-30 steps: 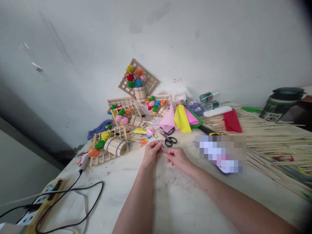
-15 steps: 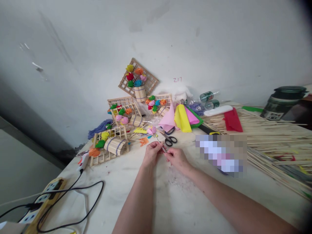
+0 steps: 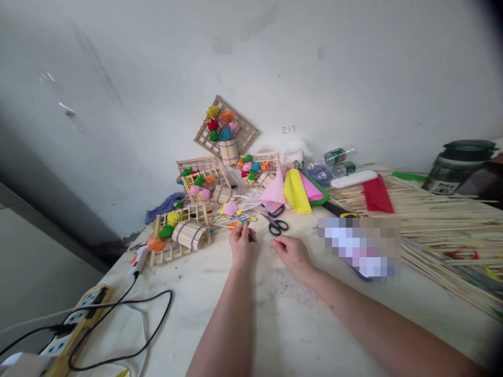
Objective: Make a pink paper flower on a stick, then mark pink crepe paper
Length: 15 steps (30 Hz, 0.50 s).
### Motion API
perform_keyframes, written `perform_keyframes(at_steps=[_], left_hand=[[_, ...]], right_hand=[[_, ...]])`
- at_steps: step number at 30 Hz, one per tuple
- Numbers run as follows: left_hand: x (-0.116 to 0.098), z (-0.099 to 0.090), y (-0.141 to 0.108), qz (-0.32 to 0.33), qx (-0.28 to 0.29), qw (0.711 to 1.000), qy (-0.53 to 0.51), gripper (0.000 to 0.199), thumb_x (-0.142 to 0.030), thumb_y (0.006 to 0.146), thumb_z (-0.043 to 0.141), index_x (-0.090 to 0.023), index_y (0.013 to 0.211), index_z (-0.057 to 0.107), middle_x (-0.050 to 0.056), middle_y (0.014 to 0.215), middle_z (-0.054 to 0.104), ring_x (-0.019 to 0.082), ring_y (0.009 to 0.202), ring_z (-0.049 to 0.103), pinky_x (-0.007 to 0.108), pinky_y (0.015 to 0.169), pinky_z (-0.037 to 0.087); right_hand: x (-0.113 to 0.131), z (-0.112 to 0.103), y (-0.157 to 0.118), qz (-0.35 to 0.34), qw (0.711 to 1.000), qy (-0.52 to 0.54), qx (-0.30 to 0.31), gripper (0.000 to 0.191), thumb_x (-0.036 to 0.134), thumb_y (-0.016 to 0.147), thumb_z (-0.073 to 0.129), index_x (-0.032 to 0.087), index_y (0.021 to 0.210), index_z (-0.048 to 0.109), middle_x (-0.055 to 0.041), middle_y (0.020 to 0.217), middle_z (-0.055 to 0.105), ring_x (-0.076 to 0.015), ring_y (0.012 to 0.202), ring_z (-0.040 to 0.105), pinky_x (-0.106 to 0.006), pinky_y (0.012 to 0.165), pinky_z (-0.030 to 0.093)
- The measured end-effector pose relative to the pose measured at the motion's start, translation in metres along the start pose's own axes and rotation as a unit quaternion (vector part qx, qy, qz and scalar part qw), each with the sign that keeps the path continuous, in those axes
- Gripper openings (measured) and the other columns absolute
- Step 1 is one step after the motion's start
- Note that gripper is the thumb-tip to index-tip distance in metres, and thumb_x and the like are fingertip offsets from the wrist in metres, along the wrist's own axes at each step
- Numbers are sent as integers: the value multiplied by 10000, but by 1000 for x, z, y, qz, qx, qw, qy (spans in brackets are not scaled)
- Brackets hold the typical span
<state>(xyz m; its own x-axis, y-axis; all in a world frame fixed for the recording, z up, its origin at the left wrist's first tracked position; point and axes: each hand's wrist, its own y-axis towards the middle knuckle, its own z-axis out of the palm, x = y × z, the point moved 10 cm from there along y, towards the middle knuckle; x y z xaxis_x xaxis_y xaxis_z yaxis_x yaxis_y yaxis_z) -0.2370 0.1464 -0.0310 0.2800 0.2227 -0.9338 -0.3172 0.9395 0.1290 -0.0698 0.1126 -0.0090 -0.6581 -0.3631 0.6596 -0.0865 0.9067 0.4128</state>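
Observation:
My left hand (image 3: 241,245) is closed round the thin stem of a pink paper flower (image 3: 230,209). The flower head tilts up and left above the fingers, in front of the bamboo-stick frames. My right hand (image 3: 291,254) sits a little to the right, apart from the stem, its thumb and fingers pinched together. Whether anything small is between them I cannot make out. Just beyond the right hand lie black-handled scissors (image 3: 279,226). Orange paper scraps (image 3: 236,226) show behind the left hand.
Stick lattices with paper flowers and a rolled-stick pot (image 3: 190,234) stand at left. A glue gun (image 3: 139,257), its cord and a power strip (image 3: 78,327) lie nearer. Yellow crepe paper (image 3: 297,191), loose sticks (image 3: 424,225) and a dark jar (image 3: 451,167) are at right.
My right hand has come off the stem and moved slightly right. My left hand has shifted left with the flower, which now tilts further left. The view has also moved slightly.

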Motion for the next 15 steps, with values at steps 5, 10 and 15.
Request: perform_keyframes(at_steps=[5,10,15], left_hand=[[3,9,-2,11,26,997,66,406,-508,697,542,-136,858,577,-36,478,522,66,381,437,193,415,315],[6,11,-2,5,36,996,81,422,-526,696,528,-127,830,564,-33,451,517,68,357,421,194,394,293],[3,7,-2,7,25,998,50,393,-511,697,530,-126,777,544,-39,419,493,58,336,388,190,382,265]], right_hand=[[-1,2,-2,-2,1000,-19,-5,278,314,775,430,168,664,638,-15,546,590,-119,496,481,-202,494,300],[-3,3,-2,9,999,-32,-6,275,324,768,435,168,652,630,-17,539,582,-123,498,479,-209,494,292],[-2,3,-2,6,998,-56,-13,289,333,776,425,167,645,622,-24,551,592,-128,513,496,-212,502,290]])
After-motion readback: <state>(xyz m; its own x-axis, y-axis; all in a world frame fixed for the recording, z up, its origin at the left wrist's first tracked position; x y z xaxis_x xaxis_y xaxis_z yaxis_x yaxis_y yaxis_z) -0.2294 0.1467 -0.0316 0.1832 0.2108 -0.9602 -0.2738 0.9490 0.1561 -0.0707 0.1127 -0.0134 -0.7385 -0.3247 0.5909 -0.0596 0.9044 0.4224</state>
